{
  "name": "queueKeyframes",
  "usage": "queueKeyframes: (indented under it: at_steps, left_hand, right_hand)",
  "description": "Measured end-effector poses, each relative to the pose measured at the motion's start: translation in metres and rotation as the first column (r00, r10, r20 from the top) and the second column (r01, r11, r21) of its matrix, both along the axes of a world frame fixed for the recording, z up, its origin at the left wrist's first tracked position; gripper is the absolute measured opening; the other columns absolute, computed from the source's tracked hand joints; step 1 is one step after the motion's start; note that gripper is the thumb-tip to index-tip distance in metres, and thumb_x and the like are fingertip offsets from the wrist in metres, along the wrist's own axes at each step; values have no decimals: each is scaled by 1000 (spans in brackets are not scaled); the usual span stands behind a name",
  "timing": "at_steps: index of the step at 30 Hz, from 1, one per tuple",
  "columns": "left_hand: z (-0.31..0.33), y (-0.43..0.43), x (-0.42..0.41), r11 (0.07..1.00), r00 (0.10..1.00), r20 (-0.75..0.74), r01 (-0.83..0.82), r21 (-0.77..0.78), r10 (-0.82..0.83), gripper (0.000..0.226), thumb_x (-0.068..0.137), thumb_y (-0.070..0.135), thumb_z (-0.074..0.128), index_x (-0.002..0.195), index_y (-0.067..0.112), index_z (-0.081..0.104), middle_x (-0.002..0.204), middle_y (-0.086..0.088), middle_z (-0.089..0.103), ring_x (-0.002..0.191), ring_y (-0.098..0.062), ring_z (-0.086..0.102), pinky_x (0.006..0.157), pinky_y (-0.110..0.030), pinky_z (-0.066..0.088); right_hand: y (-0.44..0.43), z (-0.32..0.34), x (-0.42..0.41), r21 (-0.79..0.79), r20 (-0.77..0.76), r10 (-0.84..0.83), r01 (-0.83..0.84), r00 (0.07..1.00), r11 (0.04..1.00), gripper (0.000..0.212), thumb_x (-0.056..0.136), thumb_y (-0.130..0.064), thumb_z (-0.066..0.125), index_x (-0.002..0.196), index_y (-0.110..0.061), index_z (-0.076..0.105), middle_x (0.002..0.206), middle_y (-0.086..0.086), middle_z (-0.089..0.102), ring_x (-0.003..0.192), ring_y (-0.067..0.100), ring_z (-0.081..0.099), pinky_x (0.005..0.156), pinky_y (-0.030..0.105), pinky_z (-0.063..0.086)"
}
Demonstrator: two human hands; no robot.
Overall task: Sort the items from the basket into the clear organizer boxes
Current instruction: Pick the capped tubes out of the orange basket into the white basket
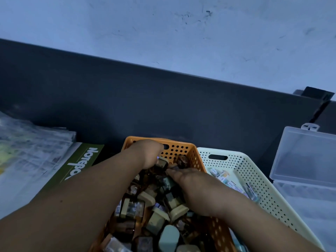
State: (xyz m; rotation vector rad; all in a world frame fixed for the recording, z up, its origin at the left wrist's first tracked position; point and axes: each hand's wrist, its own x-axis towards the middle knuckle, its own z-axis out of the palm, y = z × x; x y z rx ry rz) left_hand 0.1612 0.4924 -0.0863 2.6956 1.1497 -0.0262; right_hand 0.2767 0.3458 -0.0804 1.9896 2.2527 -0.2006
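While L hand (147, 155), R hand (184, 176) rest atop, items (161, 206) lie beneath.

Dim, bluish cast overall; wall (181, 33) is brightest area. Soft shadows on dark tabletop (200, 110). Papers (27, 142) at left smeared w/ blur. Orange basket (181, 149) contents murky, low detail. Wide-angle bend twd edges.

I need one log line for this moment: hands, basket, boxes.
left hand: in orange basket, grip hidden | right hand: flat, among small items | clear box: open, beside white basket
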Motion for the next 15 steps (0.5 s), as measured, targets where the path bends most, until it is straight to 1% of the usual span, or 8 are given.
queueKeyframes:
  at_steps: [4, 7, 9, 11, 12, 13, 14, 15]
  left_hand:
    - [-4, 0, -3, 996, 988, 139, -59, -66, 67, 8, 88, 13, 60, 93, 19, 56, 99, -1, 64, 95, -19, 59, 77, -32, 48]
    - [0, -4, -7, 981, 933, 335, -75, -180, 133, 15, 86, 13, 64, 98, 21, 59, 93, 4, 65, 90, -14, 62, 80, -34, 54]
    - [8, -12, -8, 965, 870, 462, -59, -255, 175, 17, 86, 14, 68, 100, 21, 61, 88, 7, 66, 79, -6, 62, 69, -24, 52]
    - [18, -22, -5, 951, 814, 544, -35, -307, 205, 15, 84, 15, 72, 96, 19, 63, 82, 7, 64, 65, -1, 56, 53, -10, 42]
    - [24, -29, -4, 945, 790, 572, -27, -325, 220, 15, 83, 15, 73, 94, 18, 63, 79, 6, 63, 62, -1, 54, 49, -6, 39]
    - [28, -36, -1, 935, 764, 602, -7, -354, 233, 16, 82, 15, 75, 92, 16, 63, 77, 5, 62, 61, -3, 54, 50, -5, 41]
    - [32, -43, 2, 913, 735, 630, 38, -406, 250, 16, 81, 13, 75, 90, 14, 61, 76, 2, 62, 64, -8, 56, 59, -9, 48]
    - [35, -49, 4, 876, 706, 651, 91, -473, 278, 17, 81, 10, 74, 88, 12, 59, 75, -1, 62, 67, -13, 58, 71, -21, 55]
  right_hand:
    - [-1, 1, 1, 38, -40, -21, 23, 999, 999, 73, 89, -7, 47, 153, -24, 17, 153, 3, 33, 137, 23, 34, 110, 31, 34]
    - [-4, 2, 4, 83, -190, -71, 89, 979, 993, 66, 91, -9, 48, 150, -31, 27, 145, 1, 45, 128, 20, 46, 103, 29, 41]
    - [-4, 5, 7, 142, -322, -90, 142, 942, 980, 55, 93, -16, 51, 142, -37, 39, 131, -1, 57, 116, 18, 55, 95, 29, 46]
    - [-5, 8, 10, 207, -421, -111, 215, 900, 955, 43, 92, -24, 57, 133, -35, 49, 118, -4, 64, 107, 15, 59, 90, 30, 48]
    - [-5, 10, 12, 238, -458, -124, 256, 880, 937, 40, 91, -28, 60, 129, -33, 52, 113, -5, 66, 104, 14, 60, 89, 31, 49]
    - [-6, 11, 13, 260, -496, -133, 293, 858, 920, 39, 89, -31, 63, 126, -33, 55, 109, -6, 68, 101, 13, 61, 87, 31, 50]
    - [-6, 12, 13, 277, -536, -135, 324, 833, 905, 36, 87, -32, 66, 123, -32, 57, 104, -6, 69, 97, 12, 62, 85, 30, 50]
    - [-5, 12, 12, 293, -579, -129, 353, 805, 889, 32, 86, -31, 67, 117, -30, 60, 97, -6, 70, 91, 12, 63, 82, 30, 51]
